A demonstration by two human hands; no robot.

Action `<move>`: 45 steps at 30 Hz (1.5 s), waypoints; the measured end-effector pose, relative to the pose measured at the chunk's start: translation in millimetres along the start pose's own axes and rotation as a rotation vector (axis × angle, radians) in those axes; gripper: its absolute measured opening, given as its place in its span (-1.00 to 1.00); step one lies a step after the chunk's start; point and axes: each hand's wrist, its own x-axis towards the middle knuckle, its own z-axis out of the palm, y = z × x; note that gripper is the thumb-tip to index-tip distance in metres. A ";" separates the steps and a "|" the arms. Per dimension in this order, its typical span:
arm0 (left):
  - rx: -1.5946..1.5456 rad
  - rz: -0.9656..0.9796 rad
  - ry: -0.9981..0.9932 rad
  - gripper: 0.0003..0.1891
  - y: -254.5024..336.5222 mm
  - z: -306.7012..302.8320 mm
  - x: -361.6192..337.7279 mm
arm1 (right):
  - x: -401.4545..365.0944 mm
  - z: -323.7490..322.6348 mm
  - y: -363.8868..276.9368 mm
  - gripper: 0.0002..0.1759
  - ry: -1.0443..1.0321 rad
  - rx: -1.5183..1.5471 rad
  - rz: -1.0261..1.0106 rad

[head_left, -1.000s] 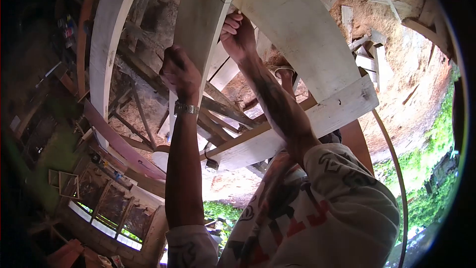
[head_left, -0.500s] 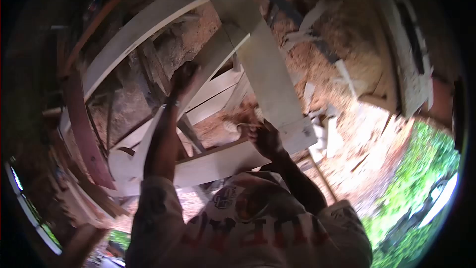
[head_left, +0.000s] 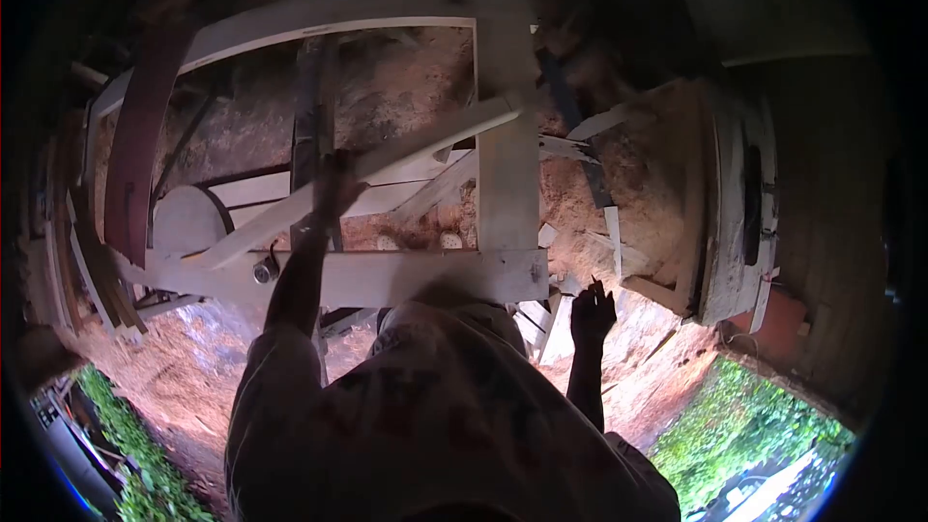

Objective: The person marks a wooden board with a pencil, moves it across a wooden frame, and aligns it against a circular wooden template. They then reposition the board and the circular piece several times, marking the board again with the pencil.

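Note:
A pale wooden board (head_left: 425,143) lies slantwise across a frame of wider planks, its upper right end over the upright plank (head_left: 507,184). My left hand (head_left: 336,188) is closed on this slanted board near its middle. Beyond the right end of the front plank (head_left: 406,274), my right hand (head_left: 593,314) is raised with its fingers curled. Something thin and dark may stick up from them, too small to name. A small round object (head_left: 265,271) with a dark curved strip sits on the front plank, beside my left forearm.
A reddish-brown board (head_left: 140,150) crosses the frame's left side. At the back runs a long pale plank (head_left: 358,5). Reddish soil and wood scraps (head_left: 623,251) cover the ground. A weathered wooden piece (head_left: 739,213) stands at right, with green plants (head_left: 735,416) beyond.
The view has turned, so the frame now lies squarer before me. My right hand has left the front plank's right corner and moved out to the right. My left hand stays at the slanted board.

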 end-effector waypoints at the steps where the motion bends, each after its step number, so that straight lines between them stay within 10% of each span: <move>1: 0.009 0.003 0.079 -0.24 9.8 8.1 -15.6 | 8.3 -6.6 7.9 -0.52 -0.054 -0.071 -0.019; 5: 0.227 -0.027 0.147 -0.56 37.7 29.1 -55.6 | 11.4 59.8 9.7 -0.54 -0.223 0.036 0.305; 20: 0.038 0.022 0.242 -0.38 49.1 37.0 -68.7 | 21.2 45.0 -9.1 -0.53 -0.243 -0.208 0.260; 24: -0.181 0.094 -0.031 0.09 32.7 8.0 -65.1 | 14.4 33.4 -6.5 -0.54 -0.282 -0.450 0.086; 30: -0.364 -0.088 -0.543 0.09 -17.3 -26.2 -36.0 | 30.0 -35.5 -6.8 -0.56 -0.100 -0.338 0.273; 35: 0.085 0.043 0.176 -0.05 -17.0 39.4 -81.5 | 45.5 -63.7 -14.5 -0.52 0.035 -0.356 0.290; 45: 0.229 -0.307 0.230 -0.29 112.8 18.1 -200.8 | 63.5 -34.9 -16.7 -0.50 -0.048 -0.399 0.336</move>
